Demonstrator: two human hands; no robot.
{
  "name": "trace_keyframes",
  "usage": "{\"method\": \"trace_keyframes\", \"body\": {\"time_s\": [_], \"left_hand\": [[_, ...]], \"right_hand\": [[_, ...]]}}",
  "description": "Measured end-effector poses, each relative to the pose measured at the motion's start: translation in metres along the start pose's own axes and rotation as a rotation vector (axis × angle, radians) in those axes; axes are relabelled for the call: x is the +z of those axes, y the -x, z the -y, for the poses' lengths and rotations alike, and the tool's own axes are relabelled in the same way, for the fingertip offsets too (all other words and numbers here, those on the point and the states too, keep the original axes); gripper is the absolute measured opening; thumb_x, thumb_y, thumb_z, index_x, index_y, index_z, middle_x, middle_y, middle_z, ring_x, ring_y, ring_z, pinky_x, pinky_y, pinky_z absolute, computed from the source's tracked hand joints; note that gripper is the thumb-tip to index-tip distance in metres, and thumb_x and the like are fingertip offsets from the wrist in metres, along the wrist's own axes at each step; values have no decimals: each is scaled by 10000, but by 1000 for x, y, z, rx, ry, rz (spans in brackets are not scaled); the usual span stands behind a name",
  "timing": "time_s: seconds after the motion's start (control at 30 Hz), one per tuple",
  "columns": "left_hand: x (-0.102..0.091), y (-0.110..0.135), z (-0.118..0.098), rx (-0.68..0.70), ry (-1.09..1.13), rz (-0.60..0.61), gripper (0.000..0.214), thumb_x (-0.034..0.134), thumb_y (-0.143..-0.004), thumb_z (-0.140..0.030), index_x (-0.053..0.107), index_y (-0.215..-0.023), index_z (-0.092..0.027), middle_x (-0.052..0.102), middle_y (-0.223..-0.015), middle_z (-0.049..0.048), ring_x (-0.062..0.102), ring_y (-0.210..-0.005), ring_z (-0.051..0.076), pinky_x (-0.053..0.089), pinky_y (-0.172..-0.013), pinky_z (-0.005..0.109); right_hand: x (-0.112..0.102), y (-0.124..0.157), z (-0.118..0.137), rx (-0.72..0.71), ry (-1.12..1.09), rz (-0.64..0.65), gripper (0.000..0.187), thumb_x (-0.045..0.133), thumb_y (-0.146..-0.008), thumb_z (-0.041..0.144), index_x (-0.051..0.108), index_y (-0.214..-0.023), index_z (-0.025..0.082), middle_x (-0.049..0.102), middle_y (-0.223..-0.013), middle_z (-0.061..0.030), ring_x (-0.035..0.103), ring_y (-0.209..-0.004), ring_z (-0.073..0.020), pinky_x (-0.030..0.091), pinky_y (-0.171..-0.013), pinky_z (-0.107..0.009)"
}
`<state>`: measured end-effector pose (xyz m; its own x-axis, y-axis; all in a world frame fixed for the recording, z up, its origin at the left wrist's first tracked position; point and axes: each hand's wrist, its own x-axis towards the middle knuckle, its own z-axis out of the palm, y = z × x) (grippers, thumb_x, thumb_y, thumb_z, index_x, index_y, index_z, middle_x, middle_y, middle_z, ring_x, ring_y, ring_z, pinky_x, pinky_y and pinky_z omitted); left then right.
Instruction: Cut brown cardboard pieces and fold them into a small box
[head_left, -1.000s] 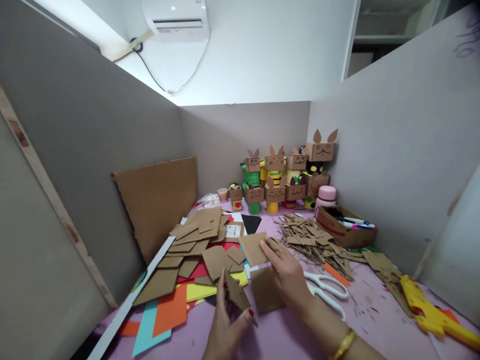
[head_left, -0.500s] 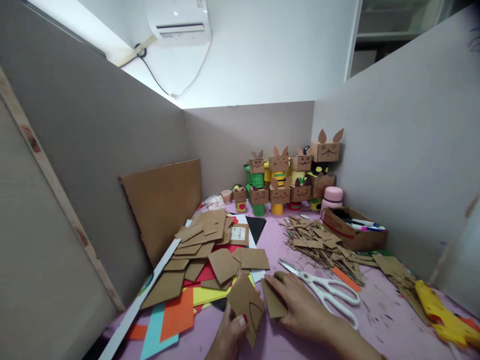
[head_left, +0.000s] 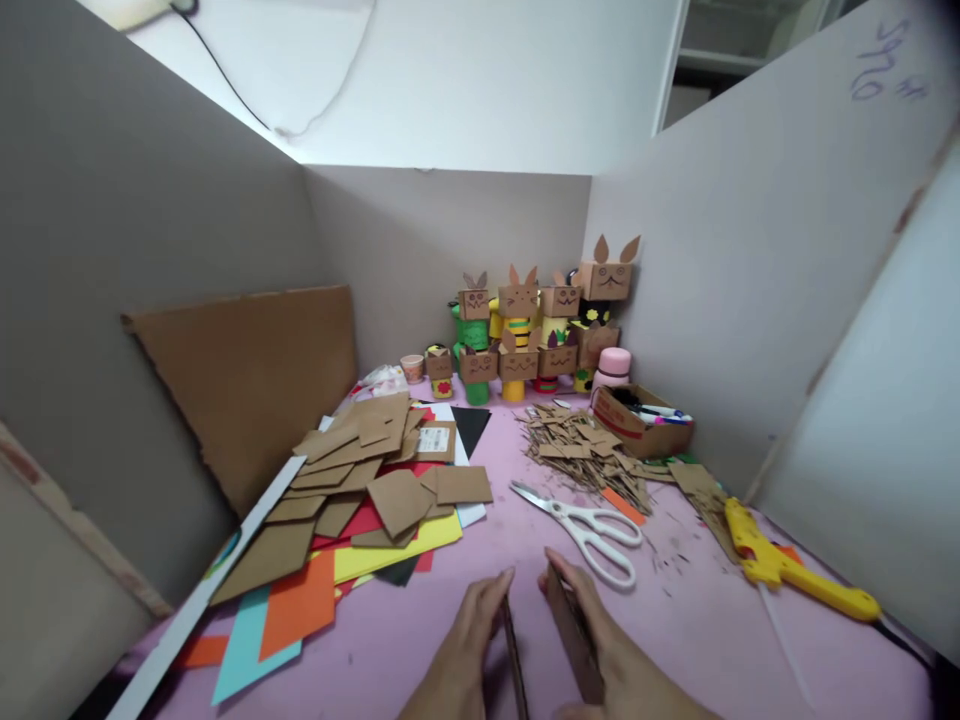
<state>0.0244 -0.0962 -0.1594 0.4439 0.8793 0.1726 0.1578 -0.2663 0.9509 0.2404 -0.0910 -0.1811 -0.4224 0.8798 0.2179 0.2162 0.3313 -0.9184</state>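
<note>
My left hand (head_left: 463,640) holds a thin piece of cardboard (head_left: 514,655) turned edge-on, low in the middle of the view. Facing it across a narrow gap, my right hand (head_left: 619,650) grips another cardboard piece (head_left: 571,630), which looks thicker or doubled. The two pieces stand upright and apart from each other. White-handled scissors (head_left: 592,530) lie just beyond my right hand, blades slightly parted and pointing away to the left. The drawn side of the cardboard is hidden from this angle.
Cut cardboard pieces (head_left: 401,502) and coloured paper (head_left: 298,605) are heaped at left. Cardboard scraps (head_left: 581,450) lie at right, near a box of pens (head_left: 652,437). A yellow glue gun (head_left: 795,570) rests far right. Several cardboard animal figures (head_left: 518,362) stand at the back.
Both cardboard pieces have turned from showing their faces to edge-on, and my hands now face each other. The view has tilted down and shifted right, bringing more of the glue gun into sight.
</note>
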Motion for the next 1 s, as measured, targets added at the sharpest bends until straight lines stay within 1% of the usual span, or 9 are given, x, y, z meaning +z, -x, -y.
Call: {"method": "trace_keyframes", "body": {"time_s": [0.1, 0.23, 0.33, 0.43, 0.6, 0.7, 0.8, 0.93, 1.0], "left_hand": [[-1, 2, -9, 10, -169, 46, 933, 808, -591, -319, 348, -1404, -318, 413, -1396, 113, 425, -1263, 322, 319, -1073, 464], [-1, 6, -11, -1, -224, 10, 962, 822, -576, -319, 341, -1409, -311, 403, -1418, 119, 404, -1285, 338, 322, -1073, 488], [-1, 9, -6, -26, -231, 17, 997, 837, -548, -316, 346, -1414, -285, 393, -1434, 141, 380, -1304, 355, 308, -1078, 507], [0, 10, -5, -44, -216, 8, 1018, 842, -533, -280, 340, -1419, -277, 395, -1438, 145, 374, -1312, 350, 296, -1085, 504], [0, 11, -10, -58, -122, -43, 1005, 849, -514, -253, 376, -1400, -293, 417, -1426, 135, 396, -1301, 354, 274, -1089, 527], [0, 11, -12, -67, -98, -44, 1012, 850, -499, -217, 385, -1393, -307, 426, -1422, 124, 411, -1291, 348, 276, -1088, 528], [-1, 11, -12, -56, -117, -38, 1020, 852, -511, -259, 363, -1405, -306, 422, -1424, 129, 421, -1283, 354, 286, -1083, 526], [-1, 12, -11, -58, -146, -28, 1008, 845, -536, -298, 348, -1413, -303, 426, -1422, 129, 424, -1283, 345, 294, -1084, 510], [-1, 12, -8, -67, -160, -12, 1008, 840, -544, -298, 335, -1417, -313, 408, -1440, 119, 412, -1295, 334, 303, -1085, 492]], "right_hand": [[-4, -2, 18, 30, 31, 93, 1129, 721, -571, 615, 182, -1436, 129, 272, -1452, -216, 261, -1377, -331, 180, -1127, -450], [-10, 3, 32, 119, 43, 103, 1150, 767, -550, 492, 128, -1429, 115, 236, -1484, -228, 231, -1389, -326, 164, -1131, -448], [-13, 7, 30, 175, 58, 92, 1170, 784, -544, 412, 78, -1428, 113, 263, -1483, -238, 241, -1389, -317, 154, -1132, -460], [-14, 8, 27, 170, 55, 83, 1163, 791, -547, 355, 68, -1424, 107, 274, -1480, -241, 254, -1387, -307, 156, -1131, -457], [-13, 5, 29, 199, 83, 81, 1149, 796, -539, 280, 89, -1433, 134, 314, -1469, -226, 298, -1369, -307, 176, -1125, -468], [-14, 6, 31, 229, 128, 79, 1165, 801, -529, 252, 87, -1443, 143, 301, -1481, -217, 292, -1372, -304, 178, -1127, -466], [-14, 8, 32, 235, 148, 69, 1158, 790, -535, 217, 86, -1453, 154, 301, -1488, -196, 293, -1373, -285, 179, -1132, -448], [-13, 10, 30, 219, 133, 86, 1151, 782, -543, 195, 94, -1464, 142, 257, -1518, -189, 241, -1401, -278, 165, -1141, -433], [-13, 10, 25, 192, 110, 88, 1123, 785, -576, 265, 115, -1467, 136, 221, -1536, -186, 195, -1417, -286, 156, -1145, -430]]}}
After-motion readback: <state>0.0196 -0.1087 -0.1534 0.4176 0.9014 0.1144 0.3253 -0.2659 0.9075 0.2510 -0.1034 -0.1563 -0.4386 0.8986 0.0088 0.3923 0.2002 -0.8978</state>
